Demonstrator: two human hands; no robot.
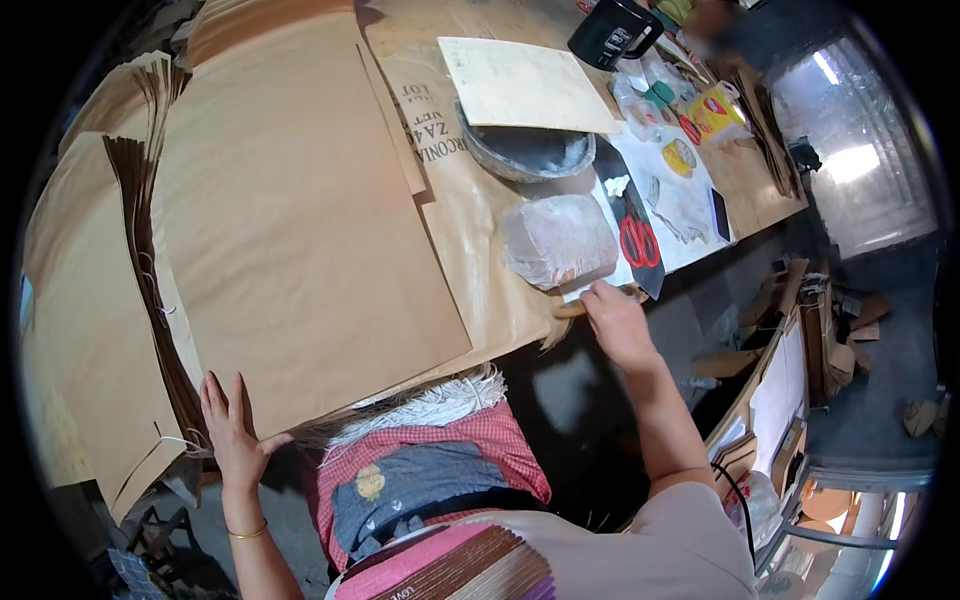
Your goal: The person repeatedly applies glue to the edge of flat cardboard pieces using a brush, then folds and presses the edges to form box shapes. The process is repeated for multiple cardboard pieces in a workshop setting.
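The left hand (232, 425) was laid open, fingers spread, on the near corner of the large brown paper sheet (290, 220). A wooden handle (580, 306) at the table edge was gripped by the right hand (615, 322), beside a wrapped block (558, 240).

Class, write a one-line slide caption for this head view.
Left hand flat on a large brown paper sheet; right hand grasping a wooden handle beside red-handled scissors.

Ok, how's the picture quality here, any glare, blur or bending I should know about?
Head view: fisheye bends the brown paper sheets and table edge toward the black rim; bright window glare washes out the upper right; the far clutter behind the black mug is soft; left hand and right hand are reasonably sharp.
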